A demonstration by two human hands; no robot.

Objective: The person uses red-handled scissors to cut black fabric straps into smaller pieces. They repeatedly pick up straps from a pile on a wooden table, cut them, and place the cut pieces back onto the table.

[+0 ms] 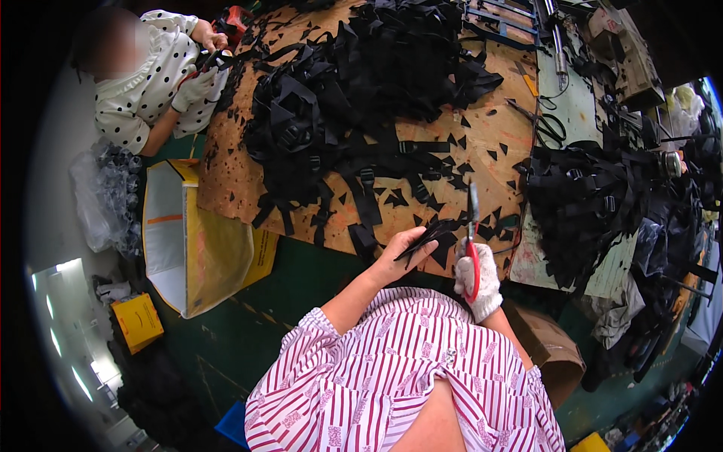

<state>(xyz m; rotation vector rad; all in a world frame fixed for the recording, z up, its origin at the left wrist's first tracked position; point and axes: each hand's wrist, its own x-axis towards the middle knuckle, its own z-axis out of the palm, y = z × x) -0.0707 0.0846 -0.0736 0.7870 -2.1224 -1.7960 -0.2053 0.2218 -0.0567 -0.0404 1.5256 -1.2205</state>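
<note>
My bare left hand [404,255] is closed around a small bundle of black webbing straps [431,232] at the table's near edge. Just to its right, my right hand [486,279], in a white knit glove, grips red-handled scissors [472,226]. Their blades point away from me and look nearly closed, next to the strap ends. Beyond my hands, a big heap of black straps with plastic buckles [354,83] covers much of the wooden table [226,177]. Small black triangular offcuts [395,197] lie scattered around it.
Black-handled scissors [546,124] and a yellow-handled cutter [527,79] lie at the table's right. More buckled straps [587,203] hang over a pale bench. A co-worker [162,83] works at the far left. Below stand a yellow-sided bin [197,248] and a cardboard box [553,350].
</note>
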